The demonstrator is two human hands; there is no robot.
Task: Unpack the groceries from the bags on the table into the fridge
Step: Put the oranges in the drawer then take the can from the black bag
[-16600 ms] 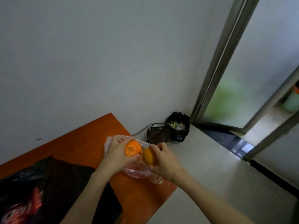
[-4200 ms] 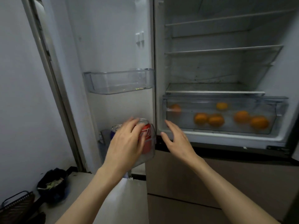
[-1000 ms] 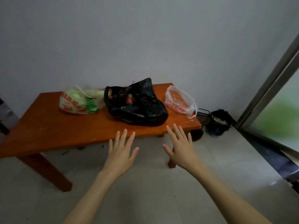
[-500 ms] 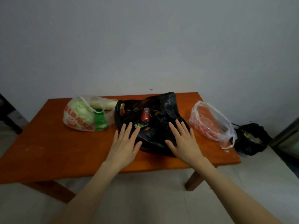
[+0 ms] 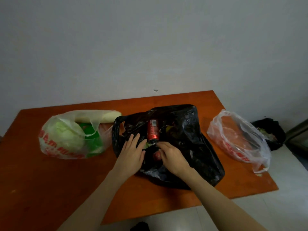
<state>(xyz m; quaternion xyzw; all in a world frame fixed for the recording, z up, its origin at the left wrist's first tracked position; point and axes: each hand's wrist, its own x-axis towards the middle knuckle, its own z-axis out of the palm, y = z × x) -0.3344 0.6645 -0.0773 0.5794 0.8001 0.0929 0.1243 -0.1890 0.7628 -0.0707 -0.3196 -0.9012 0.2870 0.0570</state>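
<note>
Both hands now down in the black bag [image 5: 191, 140] mid-table, left hand [image 5: 131, 154] flat and loose, right hand [image 5: 173, 157] reaching at the red can [image 5: 153, 131], grip probably not closed yet, so next unload starting.

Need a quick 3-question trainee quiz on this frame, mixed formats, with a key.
1. True or false: the red drink can lies inside the open black plastic bag.
2. Multiple choice: the pale green cabbage is in which bag? A) the black plastic bag B) the clear red-printed bag on the left side of the orange wooden table C) the clear red-printed bag on the right side
3. Fill in: the left hand and right hand both reach into the ____ bag.

Key: 1 true; 2 B; 3 black. Neither hand shows a closed grip on the can.
</note>
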